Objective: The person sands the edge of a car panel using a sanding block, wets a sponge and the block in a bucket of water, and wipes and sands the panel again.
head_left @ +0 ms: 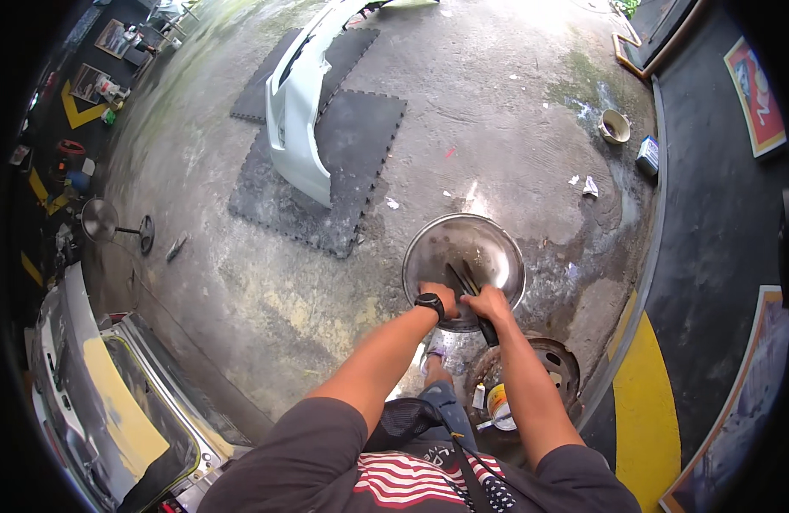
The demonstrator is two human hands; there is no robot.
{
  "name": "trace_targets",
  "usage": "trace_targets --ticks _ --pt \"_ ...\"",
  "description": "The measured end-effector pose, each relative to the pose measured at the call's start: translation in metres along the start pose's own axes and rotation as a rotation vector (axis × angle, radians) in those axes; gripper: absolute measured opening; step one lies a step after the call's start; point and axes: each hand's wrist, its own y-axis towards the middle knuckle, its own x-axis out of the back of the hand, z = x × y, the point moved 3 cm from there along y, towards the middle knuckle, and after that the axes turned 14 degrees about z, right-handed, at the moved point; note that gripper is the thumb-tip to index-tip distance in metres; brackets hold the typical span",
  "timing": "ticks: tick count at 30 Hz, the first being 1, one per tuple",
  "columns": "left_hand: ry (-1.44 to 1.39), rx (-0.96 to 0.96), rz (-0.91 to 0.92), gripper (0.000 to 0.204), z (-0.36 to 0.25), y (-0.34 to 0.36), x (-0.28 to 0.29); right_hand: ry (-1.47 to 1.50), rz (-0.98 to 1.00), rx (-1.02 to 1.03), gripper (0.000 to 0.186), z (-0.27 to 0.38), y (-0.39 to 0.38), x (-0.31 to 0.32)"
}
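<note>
floor (241, 256): wet, stained concrete w/ dark foam mats (326, 171); white car bumper (296, 111) lies on the mats, well apart from the work.
round metal pan (465, 261): in front of the knees, above an old wheel rim (548, 363); dished face up.
left hand (439, 299): closed on pan's near rim. Keep it pinned so the pan can't rock.
right hand (487, 303): wrapped round dark-handled scraper (465, 286), blade inside the dish. Prob. best w/ flat, short strokes away from the left hand.
</note>
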Motion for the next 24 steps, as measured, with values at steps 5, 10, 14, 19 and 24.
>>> trace_targets --ticks 5,10,14,19,24 --pt "-0.070 -0.144 -0.014 0.047 -0.008 -0.057 0.011 0.069 -0.129 0.052 0.081 -0.008 -0.030 -0.004" --pt "-0.257 -0.318 -0.249 0.037 0.014 -0.136 0.013 0.117 -0.206 0.042 0.072 -0.012 -0.039 -0.019" --pt "-0.380 -0.307 -0.473 0.027 0.089 -0.258 -0.026 0.479 -0.148 0.140 0.047 0.002 -0.048 -0.054" --pt "-0.422 -0.040 -0.796 0.031 0.220 -0.441 -0.154 0.648 0.085 0.428 0.052 0.083 -0.072 -0.148" --pt "-0.241 0.299 -0.989 0.025 0.331 -0.651 -0.322 0.519 0.224 0.671 0.044 0.230 -0.131 -0.298"
